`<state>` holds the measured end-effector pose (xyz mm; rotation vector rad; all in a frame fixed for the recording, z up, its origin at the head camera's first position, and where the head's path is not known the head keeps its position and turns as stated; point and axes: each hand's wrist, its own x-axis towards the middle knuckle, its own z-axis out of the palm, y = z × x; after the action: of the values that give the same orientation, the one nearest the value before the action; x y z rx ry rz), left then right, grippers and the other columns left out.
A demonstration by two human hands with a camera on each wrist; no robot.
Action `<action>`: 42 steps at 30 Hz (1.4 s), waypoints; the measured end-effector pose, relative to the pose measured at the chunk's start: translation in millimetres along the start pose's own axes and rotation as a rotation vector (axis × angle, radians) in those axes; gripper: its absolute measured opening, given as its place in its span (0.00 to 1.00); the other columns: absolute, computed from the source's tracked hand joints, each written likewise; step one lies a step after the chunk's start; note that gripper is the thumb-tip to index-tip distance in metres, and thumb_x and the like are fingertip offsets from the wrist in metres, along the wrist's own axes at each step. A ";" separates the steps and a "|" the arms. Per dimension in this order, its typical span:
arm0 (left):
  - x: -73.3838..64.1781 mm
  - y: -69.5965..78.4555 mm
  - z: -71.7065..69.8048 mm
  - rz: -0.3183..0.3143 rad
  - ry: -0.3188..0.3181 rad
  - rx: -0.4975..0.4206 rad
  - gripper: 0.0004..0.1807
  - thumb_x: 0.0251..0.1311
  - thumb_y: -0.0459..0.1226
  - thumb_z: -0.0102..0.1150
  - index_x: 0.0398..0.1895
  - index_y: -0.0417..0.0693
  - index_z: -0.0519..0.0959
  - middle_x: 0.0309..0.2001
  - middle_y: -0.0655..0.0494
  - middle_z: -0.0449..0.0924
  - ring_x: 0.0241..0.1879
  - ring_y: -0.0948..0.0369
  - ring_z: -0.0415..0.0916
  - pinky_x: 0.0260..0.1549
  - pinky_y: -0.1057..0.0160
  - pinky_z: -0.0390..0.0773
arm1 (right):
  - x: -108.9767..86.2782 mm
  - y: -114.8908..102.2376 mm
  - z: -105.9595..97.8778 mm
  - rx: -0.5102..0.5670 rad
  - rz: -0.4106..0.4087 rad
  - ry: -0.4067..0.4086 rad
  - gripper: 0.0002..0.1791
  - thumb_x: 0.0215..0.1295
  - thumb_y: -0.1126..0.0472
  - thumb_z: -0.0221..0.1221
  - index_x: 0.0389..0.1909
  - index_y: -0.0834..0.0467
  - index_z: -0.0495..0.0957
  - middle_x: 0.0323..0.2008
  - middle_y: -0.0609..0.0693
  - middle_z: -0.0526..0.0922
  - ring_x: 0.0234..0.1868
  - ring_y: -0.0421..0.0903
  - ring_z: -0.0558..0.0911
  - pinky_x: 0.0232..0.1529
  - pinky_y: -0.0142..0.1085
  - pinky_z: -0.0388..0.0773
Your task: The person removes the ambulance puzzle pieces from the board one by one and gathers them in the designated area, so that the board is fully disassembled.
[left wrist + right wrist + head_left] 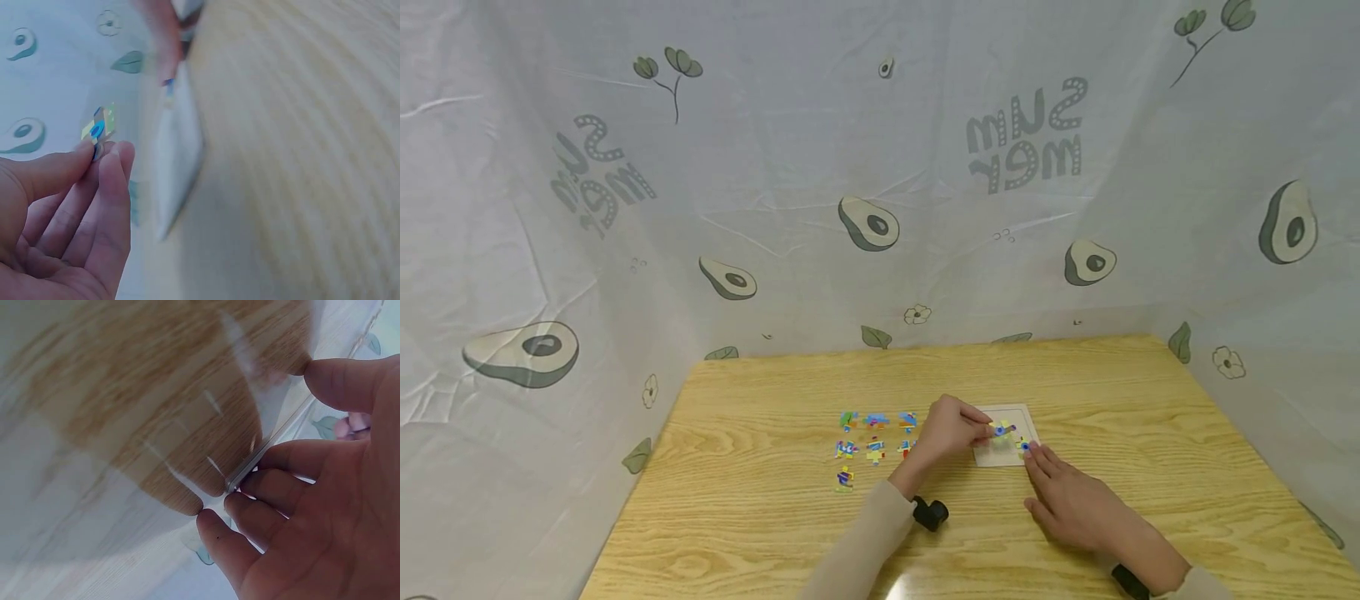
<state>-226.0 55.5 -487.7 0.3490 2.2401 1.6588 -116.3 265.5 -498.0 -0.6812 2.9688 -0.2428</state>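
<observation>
My left hand (951, 431) pinches a small, brightly coloured jigsaw piece (99, 128) between thumb and fingertips, tilted up over the pale square puzzle board (992, 460). Yellow and blue show on that piece. On the board's right side lies another jigsaw piece (1024, 447), right by the fingertips of my right hand (1078, 502). That hand rests along the board's right edge with its fingers extended. In the right wrist view its fingertips (212, 526) meet the tabletop and the thin board edge (232, 485).
Several loose jigsaw pieces (876, 450) lie in rows on the wooden table (760, 517), left of the board, some partly behind the left hand. A pale curtain (790, 275) printed with avocados rises behind the table and at its sides.
</observation>
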 end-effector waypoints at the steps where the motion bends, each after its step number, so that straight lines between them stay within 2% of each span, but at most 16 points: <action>1: -0.5 1.1 -2.7 0.000 -0.007 -0.028 0.04 0.65 0.30 0.70 0.38 0.37 0.91 0.32 0.47 0.92 0.34 0.48 0.92 0.35 0.55 0.90 | -0.1 0.0 0.2 0.000 0.003 -0.003 0.37 0.76 0.48 0.59 0.70 0.75 0.71 0.73 0.75 0.69 0.74 0.71 0.71 0.69 0.62 0.72; 6: -5.7 7.2 -17.0 0.006 -0.037 -0.109 0.06 0.67 0.30 0.68 0.41 0.36 0.90 0.35 0.45 0.92 0.37 0.46 0.92 0.41 0.49 0.90 | -0.8 -0.7 1.2 -0.001 0.002 -0.008 0.36 0.76 0.49 0.59 0.70 0.75 0.71 0.73 0.75 0.69 0.75 0.71 0.71 0.70 0.62 0.72; 10: -15.6 12.5 -28.5 0.012 -0.067 -0.117 0.07 0.68 0.31 0.67 0.43 0.36 0.90 0.37 0.45 0.92 0.38 0.47 0.92 0.44 0.47 0.89 | -1.1 -1.9 1.3 0.005 0.004 -0.015 0.36 0.77 0.49 0.58 0.70 0.75 0.70 0.73 0.75 0.68 0.75 0.70 0.70 0.70 0.62 0.71; 13: -24.2 15.5 -36.7 0.015 -0.083 -0.103 0.08 0.69 0.31 0.66 0.45 0.37 0.90 0.38 0.45 0.92 0.41 0.44 0.91 0.45 0.47 0.89 | -1.6 -2.2 1.4 0.006 0.007 -0.020 0.37 0.77 0.48 0.58 0.70 0.75 0.70 0.73 0.75 0.68 0.75 0.71 0.70 0.70 0.62 0.71; 17: -34.9 18.4 -48.1 0.028 -0.087 -0.095 0.08 0.69 0.31 0.66 0.46 0.36 0.89 0.38 0.43 0.92 0.42 0.43 0.91 0.44 0.50 0.90 | -2.4 -2.2 1.5 -0.004 0.003 -0.012 0.37 0.77 0.48 0.58 0.70 0.75 0.70 0.73 0.75 0.69 0.75 0.70 0.70 0.71 0.62 0.71; 22: -46.8 18.9 -66.8 0.031 -0.076 -0.083 0.09 0.69 0.31 0.66 0.47 0.34 0.89 0.39 0.41 0.92 0.40 0.46 0.92 0.32 0.64 0.89 | -2.9 -1.2 2.0 -0.021 -0.012 0.012 0.36 0.77 0.49 0.58 0.70 0.75 0.71 0.73 0.75 0.69 0.74 0.70 0.71 0.70 0.61 0.72; 24: -50.4 17.0 -75.1 0.027 -0.069 -0.068 0.10 0.69 0.32 0.67 0.48 0.35 0.89 0.39 0.41 0.92 0.39 0.47 0.92 0.32 0.65 0.88 | -3.0 -0.7 2.0 -0.025 -0.015 0.021 0.35 0.77 0.49 0.58 0.70 0.75 0.71 0.73 0.75 0.70 0.74 0.70 0.71 0.70 0.61 0.72; 27: -55.1 12.7 -87.0 0.022 -0.059 -0.050 0.09 0.69 0.32 0.67 0.47 0.35 0.89 0.40 0.40 0.92 0.40 0.46 0.92 0.38 0.56 0.90 | -3.4 0.0 1.8 -0.028 -0.018 0.030 0.35 0.76 0.50 0.59 0.70 0.75 0.71 0.72 0.75 0.70 0.74 0.70 0.72 0.70 0.61 0.73; 28: -56.5 10.8 -90.8 0.022 -0.057 -0.048 0.09 0.69 0.32 0.67 0.47 0.35 0.89 0.40 0.39 0.92 0.40 0.46 0.92 0.44 0.52 0.90 | -3.6 -0.1 1.5 -0.026 -0.018 0.030 0.35 0.76 0.50 0.59 0.70 0.75 0.71 0.72 0.75 0.70 0.74 0.70 0.72 0.70 0.60 0.73; 31: -61.8 3.9 -101.9 0.028 -0.055 -0.009 0.10 0.69 0.32 0.66 0.48 0.34 0.88 0.40 0.38 0.91 0.41 0.42 0.91 0.46 0.46 0.89 | -3.8 0.7 1.4 -0.023 -0.018 0.031 0.35 0.76 0.50 0.59 0.70 0.75 0.71 0.72 0.75 0.70 0.74 0.70 0.71 0.70 0.61 0.73; 38: -77.6 -15.8 -122.3 0.031 -0.061 0.073 0.11 0.70 0.31 0.65 0.48 0.30 0.88 0.39 0.35 0.91 0.42 0.39 0.90 0.43 0.47 0.90 | -3.5 -1.1 1.1 -0.019 -0.021 0.023 0.35 0.77 0.51 0.58 0.70 0.75 0.70 0.73 0.74 0.68 0.75 0.70 0.70 0.71 0.60 0.72; 42: -86.8 -25.3 -130.8 -0.006 -0.050 0.105 0.09 0.69 0.30 0.65 0.46 0.32 0.88 0.41 0.38 0.91 0.41 0.42 0.91 0.43 0.49 0.90 | -3.4 -0.7 1.5 -0.019 -0.019 0.020 0.35 0.77 0.51 0.57 0.71 0.75 0.69 0.74 0.74 0.68 0.75 0.70 0.70 0.71 0.61 0.72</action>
<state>-199.2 -99.8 -466.8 0.4047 2.2940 1.5156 -112.8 266.1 -499.2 -0.7142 2.9886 -0.2243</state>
